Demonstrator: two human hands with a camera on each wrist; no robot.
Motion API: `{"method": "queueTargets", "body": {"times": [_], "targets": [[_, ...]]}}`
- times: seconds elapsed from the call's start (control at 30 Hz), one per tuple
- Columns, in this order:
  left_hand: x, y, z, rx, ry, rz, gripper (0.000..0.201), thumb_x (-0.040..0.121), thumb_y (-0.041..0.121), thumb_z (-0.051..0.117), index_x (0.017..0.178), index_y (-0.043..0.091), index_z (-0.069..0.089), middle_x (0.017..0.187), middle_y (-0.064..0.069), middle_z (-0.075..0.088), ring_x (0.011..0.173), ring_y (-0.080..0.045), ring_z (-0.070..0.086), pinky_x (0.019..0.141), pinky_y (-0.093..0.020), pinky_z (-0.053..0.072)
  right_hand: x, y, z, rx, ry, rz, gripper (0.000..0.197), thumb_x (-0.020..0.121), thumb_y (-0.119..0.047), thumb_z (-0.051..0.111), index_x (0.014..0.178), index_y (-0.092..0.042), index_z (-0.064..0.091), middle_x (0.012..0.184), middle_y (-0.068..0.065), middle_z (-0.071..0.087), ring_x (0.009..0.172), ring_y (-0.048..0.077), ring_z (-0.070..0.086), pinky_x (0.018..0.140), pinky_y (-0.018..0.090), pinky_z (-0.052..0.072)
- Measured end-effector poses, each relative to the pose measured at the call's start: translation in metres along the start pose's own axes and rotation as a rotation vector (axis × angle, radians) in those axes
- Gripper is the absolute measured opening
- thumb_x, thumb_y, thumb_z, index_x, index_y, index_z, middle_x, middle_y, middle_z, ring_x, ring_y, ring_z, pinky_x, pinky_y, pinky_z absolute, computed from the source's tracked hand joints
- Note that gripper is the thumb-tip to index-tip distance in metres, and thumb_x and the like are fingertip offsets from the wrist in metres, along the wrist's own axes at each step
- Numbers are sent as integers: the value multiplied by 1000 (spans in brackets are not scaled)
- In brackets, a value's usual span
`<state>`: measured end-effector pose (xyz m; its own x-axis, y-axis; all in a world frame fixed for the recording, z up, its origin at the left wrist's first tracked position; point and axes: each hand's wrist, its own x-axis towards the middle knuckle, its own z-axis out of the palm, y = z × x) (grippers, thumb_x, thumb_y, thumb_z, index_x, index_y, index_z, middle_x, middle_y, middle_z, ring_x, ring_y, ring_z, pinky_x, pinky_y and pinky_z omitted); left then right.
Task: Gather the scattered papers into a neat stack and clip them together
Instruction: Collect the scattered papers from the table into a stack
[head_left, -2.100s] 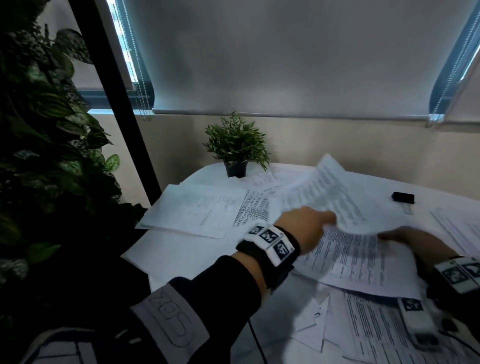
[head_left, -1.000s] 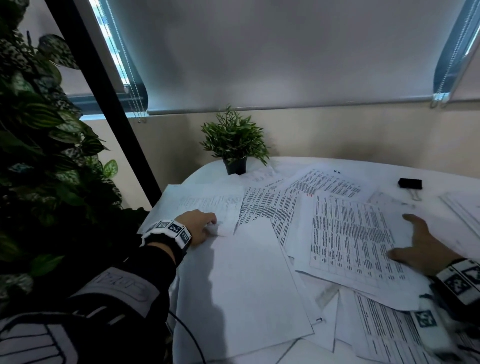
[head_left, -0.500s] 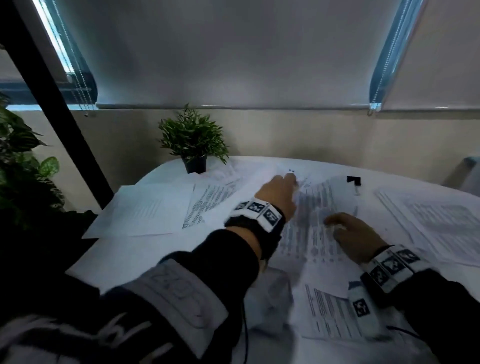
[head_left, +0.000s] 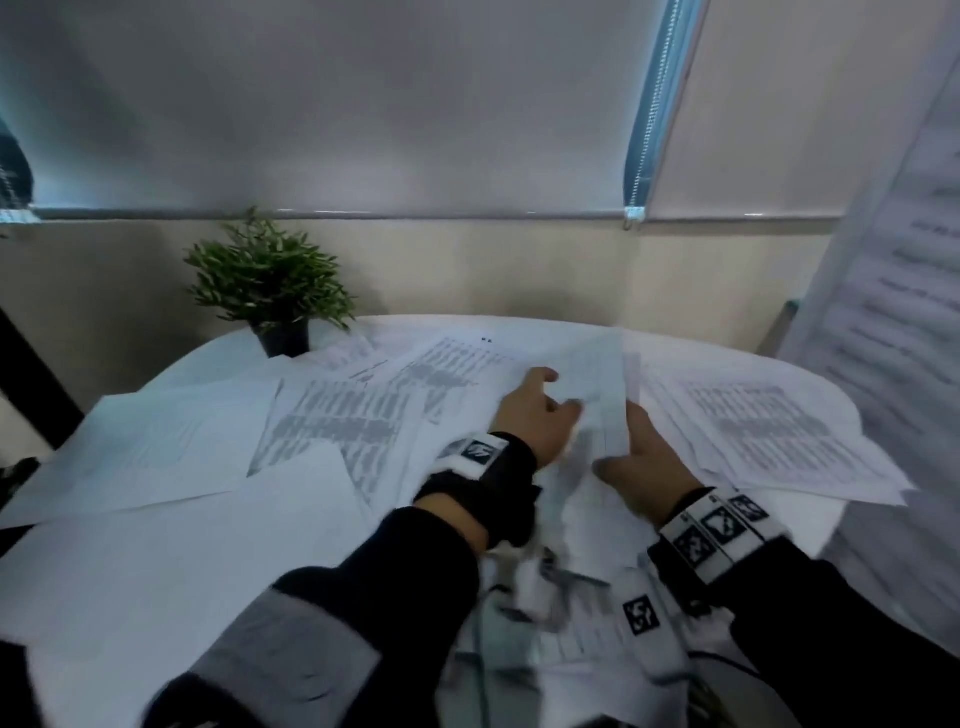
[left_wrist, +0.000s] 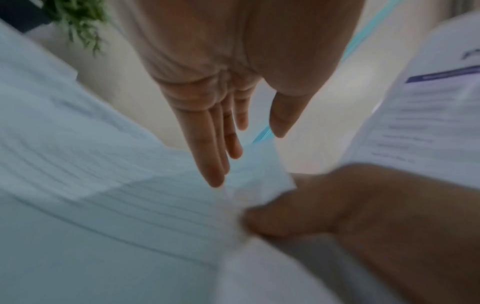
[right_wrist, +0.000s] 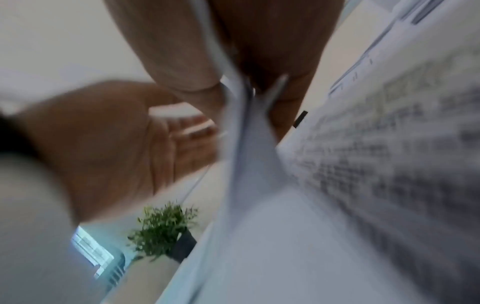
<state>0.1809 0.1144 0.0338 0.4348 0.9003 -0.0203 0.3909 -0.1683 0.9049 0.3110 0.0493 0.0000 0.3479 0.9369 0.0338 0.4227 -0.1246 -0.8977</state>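
Printed sheets (head_left: 358, 415) lie scattered over a round white table (head_left: 218, 358). My right hand (head_left: 623, 431) pinches a few sheets (head_left: 597, 384) between thumb and fingers and holds them raised on edge; the right wrist view shows the pinch on the held sheets (right_wrist: 241, 127). My left hand (head_left: 550, 395) is just left of those sheets, fingers straight and thumb spread, holding nothing. In the left wrist view its fingertips (left_wrist: 215, 179) hover at the sheet's edge, above the right thumb (left_wrist: 280, 222). A black binder clip (right_wrist: 300, 119) shows only in the right wrist view, beyond my fingers.
A small potted plant (head_left: 270, 291) stands at the table's far left. More printed sheets (head_left: 763, 426) lie to the right of my hands. A large printed sheet (head_left: 893, 270) fills the right edge of the head view. The wall and blinds run behind the table.
My view has swung right. The right hand went from lying flat on the sheets to lifting a few on edge. The left hand pulled back from its far reach to beside them.
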Motion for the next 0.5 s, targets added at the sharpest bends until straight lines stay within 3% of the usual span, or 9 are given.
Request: {"method": "queueTargets", "body": {"times": [0.07, 0.13, 0.17, 0.27, 0.37, 0.5], "targets": [[4, -8, -22, 149, 71, 45, 42, 94, 29, 55, 133, 19, 44, 89, 4, 58, 88, -17, 53, 78, -23, 39, 12, -6, -45, -35, 96, 39, 77, 72, 8, 57, 139, -14, 26, 118, 9, 52, 98, 22, 56, 75, 28, 49], [8, -20, -47, 253, 117, 31, 38, 94, 26, 54, 131, 20, 47, 106, -2, 62, 89, -17, 53, 80, -23, 37, 28, -12, -98, -50, 242, 103, 68, 79, 17, 48, 135, -10, 20, 96, 13, 52, 71, 20, 51, 55, 30, 44], [11, -28, -57, 317, 119, 20, 36, 95, 24, 54, 130, 19, 49, 110, -4, 62, 89, -17, 53, 81, -24, 38, 36, -12, -126, -90, 313, 132, 64, 80, 18, 47, 134, -5, 21, 89, 11, 49, 67, 21, 46, 53, 33, 41], [18, -56, -78, 538, 46, -30, 29, 94, 21, 52, 123, 19, 55, 100, -1, 61, 88, -18, 53, 80, -24, 38, 60, 6, -190, -292, 478, 228, 56, 83, 12, 50, 133, 2, 27, 98, 13, 45, 84, 27, 46, 75, 44, 45], [20, -79, -92, 661, 8, -86, 22, 93, 20, 54, 113, 21, 61, 92, 2, 61, 85, -19, 57, 76, -24, 39, 76, 38, -220, -427, 472, 325, 50, 88, 6, 49, 134, -1, 30, 107, 20, 48, 89, 31, 47, 74, 39, 39], [21, -100, -122, 721, 81, -153, 16, 90, 19, 57, 104, 23, 64, 87, 3, 61, 83, -19, 58, 79, -28, 44, 100, 84, -233, -651, 344, 346, 44, 85, 3, 50, 126, -9, 38, 120, 26, 53, 89, 36, 52, 75, 42, 44]]}}
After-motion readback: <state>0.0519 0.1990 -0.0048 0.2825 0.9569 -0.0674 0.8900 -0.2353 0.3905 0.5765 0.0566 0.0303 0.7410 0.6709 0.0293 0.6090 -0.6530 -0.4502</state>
